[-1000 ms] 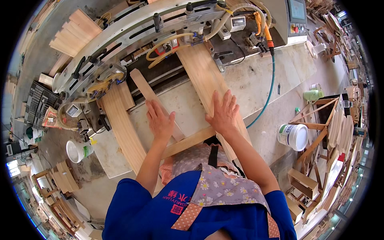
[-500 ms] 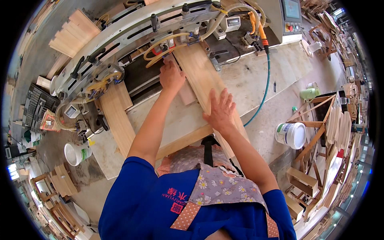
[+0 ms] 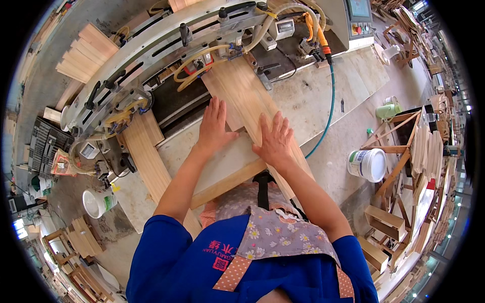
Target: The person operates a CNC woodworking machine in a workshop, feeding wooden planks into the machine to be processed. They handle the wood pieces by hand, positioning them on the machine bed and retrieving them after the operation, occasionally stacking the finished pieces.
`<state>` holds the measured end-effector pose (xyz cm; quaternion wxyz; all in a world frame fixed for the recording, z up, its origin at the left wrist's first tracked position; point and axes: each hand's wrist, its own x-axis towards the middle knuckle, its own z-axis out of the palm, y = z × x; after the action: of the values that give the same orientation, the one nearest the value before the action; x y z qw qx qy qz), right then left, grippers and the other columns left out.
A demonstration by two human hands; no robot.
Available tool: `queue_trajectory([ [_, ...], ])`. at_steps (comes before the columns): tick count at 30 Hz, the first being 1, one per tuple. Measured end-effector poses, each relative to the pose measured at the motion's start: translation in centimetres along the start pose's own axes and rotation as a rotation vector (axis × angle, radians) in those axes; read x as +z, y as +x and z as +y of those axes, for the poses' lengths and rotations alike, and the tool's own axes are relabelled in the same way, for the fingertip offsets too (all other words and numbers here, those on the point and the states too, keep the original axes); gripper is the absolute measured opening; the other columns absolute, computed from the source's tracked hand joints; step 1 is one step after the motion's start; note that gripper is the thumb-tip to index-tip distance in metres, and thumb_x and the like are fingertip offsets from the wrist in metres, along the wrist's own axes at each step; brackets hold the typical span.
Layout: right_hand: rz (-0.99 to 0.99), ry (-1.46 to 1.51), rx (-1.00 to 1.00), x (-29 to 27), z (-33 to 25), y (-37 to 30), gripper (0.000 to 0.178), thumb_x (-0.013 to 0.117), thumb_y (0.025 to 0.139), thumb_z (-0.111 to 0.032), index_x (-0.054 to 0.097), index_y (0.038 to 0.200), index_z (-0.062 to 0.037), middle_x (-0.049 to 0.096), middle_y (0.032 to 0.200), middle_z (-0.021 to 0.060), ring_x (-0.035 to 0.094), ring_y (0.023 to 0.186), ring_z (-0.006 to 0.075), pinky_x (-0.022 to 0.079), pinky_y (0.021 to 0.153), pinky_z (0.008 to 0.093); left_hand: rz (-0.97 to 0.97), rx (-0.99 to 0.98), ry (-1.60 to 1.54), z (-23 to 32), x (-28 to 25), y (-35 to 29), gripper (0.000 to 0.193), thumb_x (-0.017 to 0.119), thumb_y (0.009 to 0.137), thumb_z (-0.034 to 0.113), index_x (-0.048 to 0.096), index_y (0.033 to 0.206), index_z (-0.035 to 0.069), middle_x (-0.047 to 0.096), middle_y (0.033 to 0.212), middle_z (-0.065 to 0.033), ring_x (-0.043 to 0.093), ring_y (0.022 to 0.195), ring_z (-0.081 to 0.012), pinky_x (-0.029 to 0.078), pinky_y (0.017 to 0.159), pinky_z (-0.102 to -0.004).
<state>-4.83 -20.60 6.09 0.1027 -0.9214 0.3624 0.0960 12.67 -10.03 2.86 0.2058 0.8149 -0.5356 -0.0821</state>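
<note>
A long pale wooden board [image 3: 255,93] runs from under the machine's clamp area towards my body. Against its left side lies a shorter wooden piece [image 3: 233,119], partly hidden by my hand. My left hand [image 3: 213,130] is at that piece's left edge, fingers stretched out and thumb apart. Flat on the long board rests my right hand [image 3: 275,142], its fingers spread. Neither hand grips anything. Further left, another long board [image 3: 149,164] lies on the machine table with a short block [image 3: 146,127] against its right side.
The machine's metal beam [image 3: 166,48] with clamps and yellow hoses spans the far side. A teal hose [image 3: 331,106] hangs over the table's right part. White buckets [image 3: 372,165] stand on both sides. Stacked boards [image 3: 88,53] lie at the far left; a control panel [image 3: 360,20] is far right.
My left hand has drawn back from near the clamp towards me, and its fingers have straightened. The shorter piece now sits closer against the long board. My right hand stays on the board.
</note>
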Motion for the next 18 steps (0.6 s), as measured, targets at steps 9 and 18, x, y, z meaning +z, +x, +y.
queue_trajectory([
  [9,-0.013,0.012,0.007,-0.4,-0.3,0.0,0.097,0.073,0.068,-0.038,0.017,0.145,-0.0182,0.01,0.146,0.0272,0.016,0.131,0.0506,0.022,0.102,0.0611,-0.028,0.01,0.015,-2.4,-0.8,2.5,0.102,0.081,0.057,0.031,0.028,0.135,-0.008,0.021,0.143,-0.03,0.022,0.134,-0.0415,0.022,0.111,-0.0423],
  [18,-0.035,0.014,0.021,-0.5,-0.3,0.2,0.096,0.072,0.069,-0.038,0.016,0.145,-0.0175,0.009,0.147,0.0277,0.016,0.132,0.0508,0.021,0.101,0.063,0.246,-0.101,-0.237,1.2,-1.9,0.3,0.087,0.078,0.065,0.023,0.033,0.137,0.003,0.032,0.139,-0.026,0.034,0.128,-0.0378,0.032,0.104,-0.0406],
])
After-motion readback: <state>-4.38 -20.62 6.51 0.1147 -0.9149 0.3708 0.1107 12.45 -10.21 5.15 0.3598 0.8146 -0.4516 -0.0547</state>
